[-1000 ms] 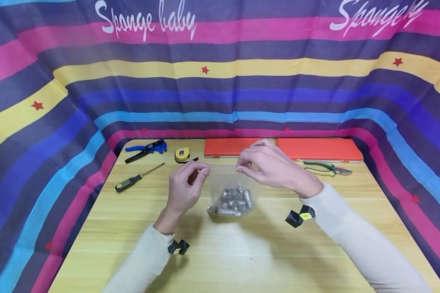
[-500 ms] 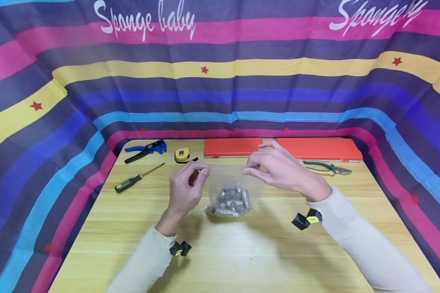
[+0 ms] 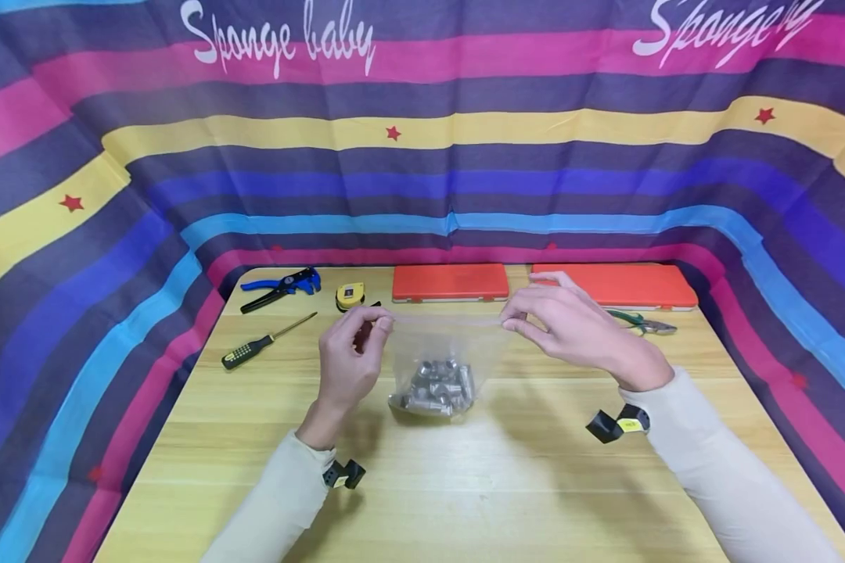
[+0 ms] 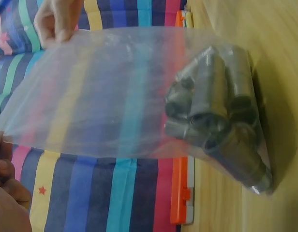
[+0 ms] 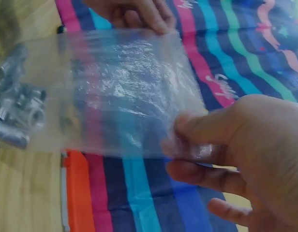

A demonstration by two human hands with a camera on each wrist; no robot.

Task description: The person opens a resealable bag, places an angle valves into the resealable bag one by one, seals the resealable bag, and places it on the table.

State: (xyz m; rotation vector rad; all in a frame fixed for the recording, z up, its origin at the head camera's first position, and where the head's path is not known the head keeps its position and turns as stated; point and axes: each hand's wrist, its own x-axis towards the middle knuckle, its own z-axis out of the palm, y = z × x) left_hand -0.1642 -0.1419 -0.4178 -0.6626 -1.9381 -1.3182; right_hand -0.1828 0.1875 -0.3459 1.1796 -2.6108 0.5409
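While the left hand [image 3: 345,360] and right hand [image 3: 577,332] each pinch a top corner, the clear bag [image 3: 440,352] hangs stretched taut. The metal sockets [image 3: 433,389] already sit inside, resting on the bench [image 3: 465,485]; whether its mouth is sealed cannot be told.

Head view: high, looking forward and down over the worktop [image 3: 465,485]; takes in the clear bag [image 3: 440,352] at centre, both forearms, and the striped cloth rising behind the bag.

Left wrist view: very near, rolled sideways, looking from the bag's left top corner across its film [image 4: 115,96] toward the right hand [image 4: 57,19] at the far corner.

Right wrist view: equally near, looking the opposite way along the bag [image 5: 125,92]; left hand [image 5: 134,12] beyond it.

All three share the bag, its metal sockets [image 3: 433,387], and an orange case [image 3: 451,281] behind the bag.
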